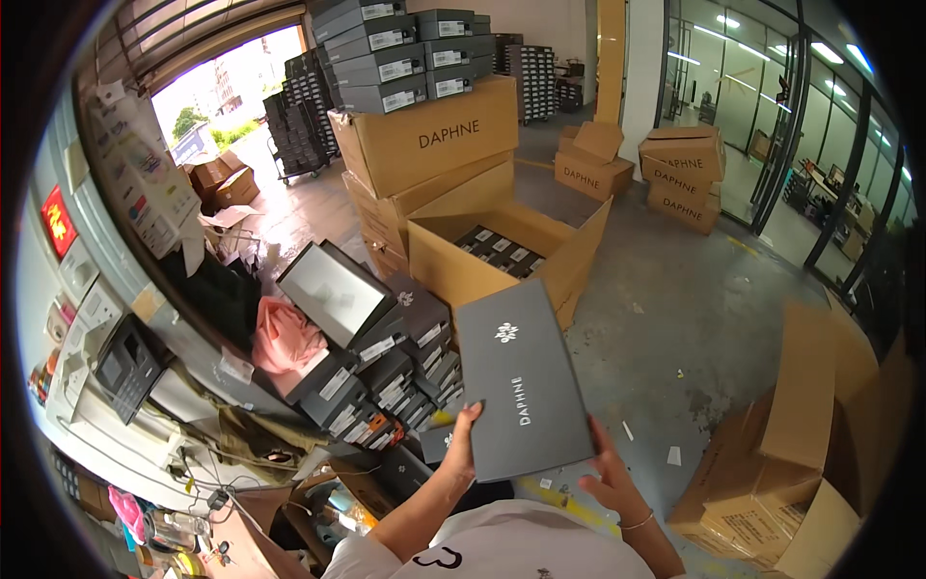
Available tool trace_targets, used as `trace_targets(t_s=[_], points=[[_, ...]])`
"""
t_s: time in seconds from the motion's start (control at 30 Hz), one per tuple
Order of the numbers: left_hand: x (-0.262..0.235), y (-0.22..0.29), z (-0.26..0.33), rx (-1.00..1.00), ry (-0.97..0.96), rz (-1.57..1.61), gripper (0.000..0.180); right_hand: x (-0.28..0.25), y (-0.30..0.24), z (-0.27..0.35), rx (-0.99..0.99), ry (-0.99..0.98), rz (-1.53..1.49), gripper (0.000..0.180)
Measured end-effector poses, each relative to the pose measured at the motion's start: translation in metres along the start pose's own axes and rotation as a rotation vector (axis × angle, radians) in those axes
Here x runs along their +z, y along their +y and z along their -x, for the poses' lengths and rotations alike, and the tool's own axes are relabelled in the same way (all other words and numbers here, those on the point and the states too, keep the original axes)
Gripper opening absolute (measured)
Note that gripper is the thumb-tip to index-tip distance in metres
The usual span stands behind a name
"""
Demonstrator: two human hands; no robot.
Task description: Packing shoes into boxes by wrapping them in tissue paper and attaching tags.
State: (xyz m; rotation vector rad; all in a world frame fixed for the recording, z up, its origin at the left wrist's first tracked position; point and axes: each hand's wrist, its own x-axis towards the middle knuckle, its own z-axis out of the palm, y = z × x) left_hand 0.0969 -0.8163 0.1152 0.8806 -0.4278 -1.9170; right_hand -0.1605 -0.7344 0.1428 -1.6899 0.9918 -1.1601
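Left hand (461,446): grip clamped on the lower left edge of a flat dark grey box (521,378), fingertips curled over the rim, forearm rising from the lower edge of the view. Right hand (610,475): palm and fingers pressed against the lower right corner of the same box, grip closed on it; a thin bracelet (639,522) sits on the wrist. The box is held up in front of the chest, lid facing the camera, tilted slightly with its long side running up and away. A small white emblem and white lettering mark the lid.

Just left of the box, a heap of similar dark grey boxes (386,372) lies stacked on edge, white end labels showing. One box in that heap stands open (333,289), pale inside. A pink cloth (285,333) is bunched beside it.

Behind the held box, an open brown carton (502,253) holds more dark boxes, label side up. Further back, closed brown cartons (424,135) carry dark printed lettering, with grey boxes piled on top (405,48).

Right side: flattened and open brown cartons (801,454) on the grey concrete floor (675,309). More cartons (680,174) stand near a glass wall.

Far left: a cluttered desk (116,425) with a dark card terminal (125,367).
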Motion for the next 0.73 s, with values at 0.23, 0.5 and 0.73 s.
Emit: trace_targets(t_s=[0.23,0.5,0.73], points=[[0.091,0.042,-0.109,0.215,-0.205,-0.057,0.072,-0.053,0.015,-0.093,-0.025,0.302,-0.095,0.096],[0.18,0.13,-0.257,0.333,-0.293,0.018,0.082,-0.144,0.008,-0.26,-0.492,0.238,1.389,0.077],[0.29,0.226,-0.338,0.329,-0.484,-0.043,0.089,-0.261,0.014,-0.4,-0.887,0.394,1.746,0.087]])
